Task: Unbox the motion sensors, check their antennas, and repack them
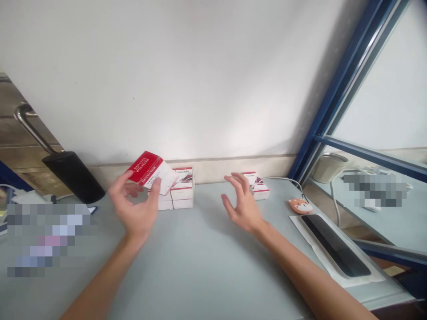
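My left hand grips a small red and white cardboard box marked "DETECTOR", held tilted above the table. Just behind and to the right of it, several similar boxes are stacked against the wall, partly covered by the held one. My right hand is empty, with its fingers apart and slightly curled. Another red and white box rests on the table behind that hand, which hides its left part.
A black cylinder with a bent metal handle stands at the left. On the right lie an orange animal-face item and a dark phone-like slab on a white sheet. A blue-framed window borders the grey table.
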The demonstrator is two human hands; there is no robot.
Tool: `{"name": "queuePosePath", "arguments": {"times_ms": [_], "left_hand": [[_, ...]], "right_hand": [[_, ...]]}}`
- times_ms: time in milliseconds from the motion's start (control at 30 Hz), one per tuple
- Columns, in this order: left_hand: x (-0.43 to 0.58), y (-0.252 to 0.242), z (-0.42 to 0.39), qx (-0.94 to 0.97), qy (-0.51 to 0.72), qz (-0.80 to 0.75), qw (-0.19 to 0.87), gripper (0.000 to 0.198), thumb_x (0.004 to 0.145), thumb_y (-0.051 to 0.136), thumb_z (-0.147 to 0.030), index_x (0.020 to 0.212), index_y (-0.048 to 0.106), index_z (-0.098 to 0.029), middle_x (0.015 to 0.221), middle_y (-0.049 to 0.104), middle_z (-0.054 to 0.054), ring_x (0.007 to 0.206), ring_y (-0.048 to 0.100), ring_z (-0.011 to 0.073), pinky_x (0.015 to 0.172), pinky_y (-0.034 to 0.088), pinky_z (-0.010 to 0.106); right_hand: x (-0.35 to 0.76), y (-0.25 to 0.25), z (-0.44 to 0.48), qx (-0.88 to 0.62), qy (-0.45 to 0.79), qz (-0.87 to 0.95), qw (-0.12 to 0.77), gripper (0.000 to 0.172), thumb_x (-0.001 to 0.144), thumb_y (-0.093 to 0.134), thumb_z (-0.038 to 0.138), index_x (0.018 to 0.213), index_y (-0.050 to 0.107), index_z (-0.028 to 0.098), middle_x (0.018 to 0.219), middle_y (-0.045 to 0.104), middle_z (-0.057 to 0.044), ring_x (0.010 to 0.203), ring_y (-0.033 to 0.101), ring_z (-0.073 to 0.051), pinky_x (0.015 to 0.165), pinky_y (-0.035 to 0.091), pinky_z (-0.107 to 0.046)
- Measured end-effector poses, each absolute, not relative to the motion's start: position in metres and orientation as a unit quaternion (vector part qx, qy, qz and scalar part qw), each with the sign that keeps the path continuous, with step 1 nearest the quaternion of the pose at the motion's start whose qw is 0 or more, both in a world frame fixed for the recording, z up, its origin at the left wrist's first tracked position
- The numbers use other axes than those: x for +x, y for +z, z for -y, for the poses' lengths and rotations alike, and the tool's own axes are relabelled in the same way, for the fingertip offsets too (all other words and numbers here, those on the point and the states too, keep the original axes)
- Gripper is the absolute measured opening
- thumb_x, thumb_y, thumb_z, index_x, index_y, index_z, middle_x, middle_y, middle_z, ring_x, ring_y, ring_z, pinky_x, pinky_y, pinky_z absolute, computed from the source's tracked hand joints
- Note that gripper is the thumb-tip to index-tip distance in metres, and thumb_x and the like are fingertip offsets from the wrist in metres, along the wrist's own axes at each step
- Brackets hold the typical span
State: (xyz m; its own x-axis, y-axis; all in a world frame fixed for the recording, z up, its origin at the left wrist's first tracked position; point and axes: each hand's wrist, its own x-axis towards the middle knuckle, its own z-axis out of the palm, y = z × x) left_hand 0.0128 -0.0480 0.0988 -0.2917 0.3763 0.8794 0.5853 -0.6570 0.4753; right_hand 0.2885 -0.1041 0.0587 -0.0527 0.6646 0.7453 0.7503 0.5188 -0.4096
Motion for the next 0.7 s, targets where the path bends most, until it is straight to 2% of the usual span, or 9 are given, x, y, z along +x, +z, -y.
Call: {"name": "queuePosePath", "arguments": {"times_ms": [133, 200, 267, 367, 433, 533, 633, 700], "left_hand": [[-0.016, 0.105, 0.04, -0.618, -0.621, 0.429, 0.219, 0.059, 0.089, 0.081, -0.033, 0.144, 0.059, -0.027, 0.121, 0.063, 0.01, 0.113, 0.063, 0.031, 0.1, 0.054, 0.053], [-0.017, 0.103, 0.036, -0.642, -0.583, 0.429, 0.254, 0.055, 0.091, 0.079, -0.035, 0.143, 0.062, -0.026, 0.119, 0.063, 0.01, 0.113, 0.063, 0.031, 0.101, 0.054, 0.051], [-0.011, 0.107, 0.031, -0.668, -0.536, 0.439, 0.272, 0.049, 0.093, 0.075, -0.036, 0.141, 0.066, -0.027, 0.118, 0.064, 0.011, 0.108, 0.064, 0.0299, 0.097, 0.054, 0.047], [0.004, 0.124, 0.024, -0.713, -0.43, 0.471, 0.292, 0.041, 0.099, 0.064, -0.034, 0.14, 0.068, -0.029, 0.116, 0.066, 0.013, 0.107, 0.063, 0.0322, 0.095, 0.05, 0.045], [0.016, 0.138, 0.019, -0.745, -0.333, 0.503, 0.286, 0.044, 0.102, 0.054, -0.029, 0.145, 0.064, -0.028, 0.121, 0.065, 0.017, 0.114, 0.061, 0.0355, 0.096, 0.047, 0.047], [0.032, 0.152, 0.008, -0.776, -0.18, 0.56, 0.23, 0.046, 0.099, 0.049, -0.023, 0.143, 0.065, -0.019, 0.132, 0.061, 0.022, 0.123, 0.056, 0.0399, 0.099, 0.046, 0.05], [0.047, 0.155, -0.01, -0.779, -0.126, 0.586, 0.181, 0.038, 0.098, 0.051, -0.024, 0.127, 0.073, -0.015, 0.13, 0.061, 0.025, 0.125, 0.055, 0.0417, 0.1, 0.047, 0.051], [0.052, 0.157, -0.023, -0.783, -0.12, 0.592, 0.147, 0.04, 0.1, 0.049, -0.03, 0.126, 0.075, -0.015, 0.128, 0.063, 0.025, 0.124, 0.058, 0.0414, 0.097, 0.05, 0.049]], "right_hand": [[0.314, 0.064, 0.092, -0.572, -0.087, 0.665, 0.473, 0.049, 0.1, 0.052, 0.025, 0.149, 0.047, 0.027, 0.145, 0.046, -0.018, 0.126, 0.06, -0.033, 0.106, 0.054, -0.055], [0.33, 0.063, 0.085, -0.62, -0.101, 0.632, 0.454, 0.045, 0.1, 0.051, 0.025, 0.144, 0.052, 0.024, 0.142, 0.048, -0.018, 0.118, 0.062, -0.032, 0.103, 0.054, -0.053], [0.347, 0.057, 0.077, -0.658, -0.106, 0.599, 0.444, 0.044, 0.098, 0.052, 0.027, 0.141, 0.055, 0.023, 0.141, 0.048, -0.018, 0.119, 0.062, -0.032, 0.103, 0.054, -0.05], [0.366, 0.044, 0.067, -0.694, -0.1, 0.56, 0.441, 0.044, 0.096, 0.052, 0.027, 0.139, 0.057, 0.02, 0.138, 0.049, -0.018, 0.108, 0.064, -0.028, 0.1, 0.054, -0.047], [0.373, 0.038, 0.063, -0.713, -0.097, 0.544, 0.432, 0.044, 0.094, 0.052, 0.024, 0.137, 0.058, 0.018, 0.136, 0.051, -0.019, 0.106, 0.064, -0.028, 0.099, 0.053, -0.045], [0.378, 0.033, 0.062, -0.738, -0.1, 0.527, 0.409, 0.041, 0.094, 0.051, 0.023, 0.134, 0.062, 0.017, 0.131, 0.053, -0.019, 0.117, 0.06, -0.031, 0.105, 0.048, -0.045], [0.378, 0.033, 0.062, -0.76, -0.1, 0.517, 0.38, 0.04, 0.098, 0.053, 0.031, 0.133, 0.063, 0.015, 0.129, 0.056, -0.02, 0.125, 0.056, -0.035, 0.109, 0.042, -0.047], [0.378, 0.032, 0.063, -0.771, -0.094, 0.519, 0.357, 0.044, 0.099, 0.056, 0.039, 0.135, 0.063, 0.014, 0.13, 0.057, -0.021, 0.126, 0.056, -0.036, 0.11, 0.04, -0.047]]}}
